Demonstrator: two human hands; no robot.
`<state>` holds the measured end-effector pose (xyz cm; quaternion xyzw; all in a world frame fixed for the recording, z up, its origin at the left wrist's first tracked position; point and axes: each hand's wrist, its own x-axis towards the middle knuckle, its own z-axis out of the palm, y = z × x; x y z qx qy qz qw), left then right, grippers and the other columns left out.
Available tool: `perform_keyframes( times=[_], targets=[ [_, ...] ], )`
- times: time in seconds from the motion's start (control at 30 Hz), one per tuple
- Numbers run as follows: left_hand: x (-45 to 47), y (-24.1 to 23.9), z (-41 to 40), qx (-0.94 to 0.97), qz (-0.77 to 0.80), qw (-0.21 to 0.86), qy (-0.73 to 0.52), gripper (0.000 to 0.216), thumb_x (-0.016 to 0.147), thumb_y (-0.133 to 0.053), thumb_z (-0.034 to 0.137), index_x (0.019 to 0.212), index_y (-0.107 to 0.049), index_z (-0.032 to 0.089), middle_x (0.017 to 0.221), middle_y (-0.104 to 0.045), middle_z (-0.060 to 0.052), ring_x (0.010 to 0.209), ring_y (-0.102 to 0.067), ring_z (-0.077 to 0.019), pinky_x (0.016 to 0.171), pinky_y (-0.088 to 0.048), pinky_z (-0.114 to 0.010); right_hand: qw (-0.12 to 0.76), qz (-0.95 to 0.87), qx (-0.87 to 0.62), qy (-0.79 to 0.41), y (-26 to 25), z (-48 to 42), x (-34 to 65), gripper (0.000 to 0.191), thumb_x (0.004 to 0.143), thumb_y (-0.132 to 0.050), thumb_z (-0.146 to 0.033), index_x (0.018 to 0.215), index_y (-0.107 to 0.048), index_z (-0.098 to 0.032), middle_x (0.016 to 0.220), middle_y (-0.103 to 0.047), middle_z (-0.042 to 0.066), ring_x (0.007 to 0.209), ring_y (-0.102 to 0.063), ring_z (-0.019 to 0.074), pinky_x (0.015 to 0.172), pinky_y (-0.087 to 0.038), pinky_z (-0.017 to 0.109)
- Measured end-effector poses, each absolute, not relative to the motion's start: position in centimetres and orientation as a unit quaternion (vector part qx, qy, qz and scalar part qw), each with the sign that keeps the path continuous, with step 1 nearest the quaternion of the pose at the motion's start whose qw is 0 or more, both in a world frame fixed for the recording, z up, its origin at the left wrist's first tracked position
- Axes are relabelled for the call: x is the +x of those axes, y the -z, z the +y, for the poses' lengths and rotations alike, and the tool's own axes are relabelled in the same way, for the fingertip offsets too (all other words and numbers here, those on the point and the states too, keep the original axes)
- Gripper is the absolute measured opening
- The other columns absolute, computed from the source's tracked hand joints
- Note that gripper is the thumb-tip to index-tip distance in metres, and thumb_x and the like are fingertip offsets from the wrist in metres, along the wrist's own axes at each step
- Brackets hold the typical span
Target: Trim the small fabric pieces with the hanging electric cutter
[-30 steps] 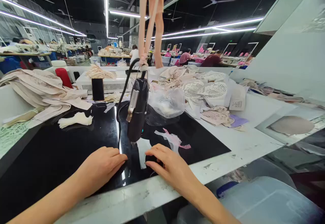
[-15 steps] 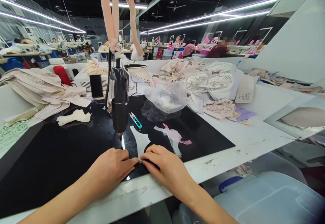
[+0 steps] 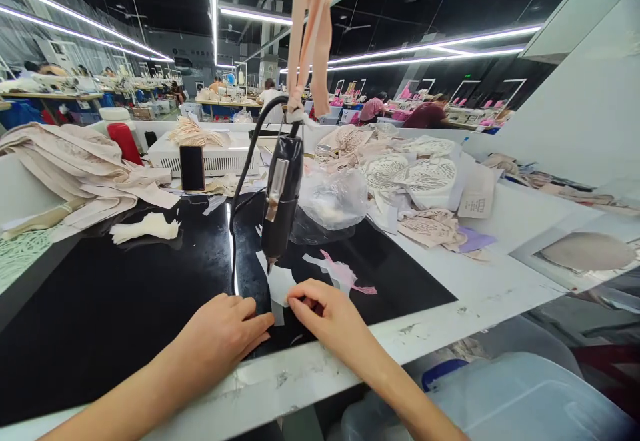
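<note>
A thin white cut piece (image 3: 281,285), fabric or paper, lies on the black mat (image 3: 150,294) in front of me. My right hand (image 3: 323,307) pinches its right edge between thumb and forefinger, lifting it slightly. Flat on the mat, my left hand (image 3: 230,327) has its fingers stretched out, fingertips by the piece's narrow lower end. A black corded tool (image 3: 283,194) with a pointed metal tip hangs from peach fabric strips (image 3: 311,34), its tip just over the piece. To the right rests a white and pink scrap (image 3: 343,273).
A clear plastic bag (image 3: 333,197) and heaped patterned beige pieces (image 3: 425,167) sit at the back right. Back left are beige fabric layers (image 3: 85,167), a phone (image 3: 193,167) and a white stack (image 3: 145,228). The table's white front edge (image 3: 280,377) runs before me.
The hanging tool has swung right, now over the white piece and hiding most of the teal snips. My right hand has raised the piece's edge slightly; my left hand has barely moved.
</note>
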<state>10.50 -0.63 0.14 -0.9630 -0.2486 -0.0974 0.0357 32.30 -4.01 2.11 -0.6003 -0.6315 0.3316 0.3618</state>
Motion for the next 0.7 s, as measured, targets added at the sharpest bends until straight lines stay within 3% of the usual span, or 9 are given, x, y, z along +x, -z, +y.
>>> perform_keyframes(
  times=[0.13, 0.27, 0.47, 0.7],
  targets=[
    [10.6, 0.2, -0.6, -0.962, -0.252, 0.026, 0.100, 0.017, 0.102, -0.049, 0.025, 0.112, -0.063, 0.026, 0.081, -0.059, 0.000, 0.065, -0.055, -0.0185, 0.059, -0.035, -0.033, 0.397, -0.555, -0.615, -0.396, -2.7, -1.5, 33.2, 0.014, 0.085, -0.055, -0.031, 0.080, -0.062, -0.020, 0.056, -0.064, -0.002, 0.044, -0.051, 0.0105, 0.046, -0.039, 0.022],
    [10.6, 0.6, -0.6, -0.959, -0.257, 0.007, 0.121, 0.019, 0.102, -0.048, 0.025, 0.114, -0.062, 0.027, 0.081, -0.059, 0.000, 0.067, -0.055, -0.0192, 0.061, -0.036, -0.033, 0.446, -0.504, -0.607, -0.422, -3.5, 1.6, 33.9, 0.013, 0.083, -0.056, -0.032, 0.079, -0.057, -0.020, 0.065, -0.065, -0.001, 0.054, -0.065, 0.0124, 0.043, -0.043, 0.018],
    [10.5, 0.7, -0.5, -0.954, -0.265, -0.023, 0.141, 0.021, 0.102, -0.045, 0.024, 0.114, -0.062, 0.027, 0.081, -0.060, 0.000, 0.070, -0.056, -0.0191, 0.064, -0.040, -0.033, 0.502, -0.486, -0.568, -0.435, -4.7, 5.7, 33.6, 0.011, 0.079, -0.061, -0.029, 0.079, -0.057, -0.019, 0.069, -0.065, -0.002, 0.053, -0.062, 0.0093, 0.053, -0.053, 0.020],
    [10.5, 0.9, -0.5, -0.953, -0.260, -0.033, 0.153, 0.023, 0.102, -0.046, 0.024, 0.117, -0.063, 0.027, 0.082, -0.061, -0.001, 0.071, -0.059, -0.0184, 0.064, -0.041, -0.031, 0.590, -0.492, -0.517, -0.378, -5.9, 9.7, 32.8, 0.020, 0.079, -0.063, -0.038, 0.082, -0.055, -0.020, 0.071, -0.066, -0.003, 0.063, -0.065, 0.0119, 0.061, -0.055, 0.023]
  ],
)
